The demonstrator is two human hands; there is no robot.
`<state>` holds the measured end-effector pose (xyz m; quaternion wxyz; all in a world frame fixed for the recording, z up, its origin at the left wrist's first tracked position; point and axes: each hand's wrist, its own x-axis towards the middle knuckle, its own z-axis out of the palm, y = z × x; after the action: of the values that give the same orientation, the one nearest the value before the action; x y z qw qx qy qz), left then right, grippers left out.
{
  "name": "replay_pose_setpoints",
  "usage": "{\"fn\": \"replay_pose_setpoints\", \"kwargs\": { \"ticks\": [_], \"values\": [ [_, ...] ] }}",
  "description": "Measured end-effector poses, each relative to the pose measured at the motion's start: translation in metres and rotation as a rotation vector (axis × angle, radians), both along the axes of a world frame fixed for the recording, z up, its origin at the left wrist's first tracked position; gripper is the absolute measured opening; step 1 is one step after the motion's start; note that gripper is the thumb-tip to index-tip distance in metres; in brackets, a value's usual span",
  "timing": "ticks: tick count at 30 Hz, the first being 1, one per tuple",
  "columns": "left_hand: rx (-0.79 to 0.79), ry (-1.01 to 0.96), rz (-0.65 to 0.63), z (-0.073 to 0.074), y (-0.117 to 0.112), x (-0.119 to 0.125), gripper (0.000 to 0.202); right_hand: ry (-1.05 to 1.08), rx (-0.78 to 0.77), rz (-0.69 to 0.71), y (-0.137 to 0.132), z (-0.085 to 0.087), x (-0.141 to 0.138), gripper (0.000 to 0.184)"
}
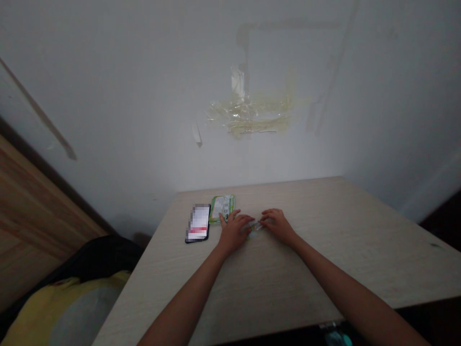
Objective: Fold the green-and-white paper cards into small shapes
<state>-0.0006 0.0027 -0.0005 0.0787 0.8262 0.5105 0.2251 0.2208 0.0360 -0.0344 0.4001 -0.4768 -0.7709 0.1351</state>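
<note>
Both my hands rest on a pale wooden table (pixel 324 250), close together near its far edge. My left hand (pixel 234 229) lies with fingers partly spread, its fingertips pinching one end of a small clear, pale object (pixel 255 226). My right hand (pixel 276 224) is curled, fingers pinched on the other end of that object. I cannot make out what the object is. Just beyond my left hand lies a green and white packet (pixel 222 206), flat on the table.
A phone (pixel 198 223) with its screen lit lies left of the packet. A white wall (pixel 144 120) with old tape residue (pixel 252 113) rises behind the table. A black and yellow bag (pixel 72 293) sits low at the left beside wooden panelling (pixel 25 206).
</note>
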Motion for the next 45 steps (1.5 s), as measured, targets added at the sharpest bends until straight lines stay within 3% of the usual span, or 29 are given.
{"fn": "replay_pose_setpoints", "kwargs": {
  "ticks": [15, 23, 29, 37, 45],
  "values": [
    [0.080, -0.042, 0.115, -0.012, 0.007, 0.000, 0.051, 0.077, 0.049, -0.060, 0.005, -0.006, 0.001, 0.009],
    [0.091, -0.021, 0.171, -0.013, 0.009, 0.000, 0.044, 0.101, 0.276, -0.216, 0.001, 0.008, 0.010, 0.011],
    [0.091, -0.008, 0.191, -0.011, 0.008, 0.001, 0.040, -0.056, 0.322, -0.135, -0.007, 0.016, 0.007, 0.004],
    [0.072, 0.007, 0.167, -0.010, 0.008, 0.001, 0.031, -0.169, 0.140, 0.063, -0.008, 0.008, 0.000, 0.008],
    [0.073, 0.003, 0.193, -0.014, 0.008, 0.000, 0.020, -0.150, -0.001, 0.180, -0.012, 0.013, -0.001, 0.012]
  ]
}}
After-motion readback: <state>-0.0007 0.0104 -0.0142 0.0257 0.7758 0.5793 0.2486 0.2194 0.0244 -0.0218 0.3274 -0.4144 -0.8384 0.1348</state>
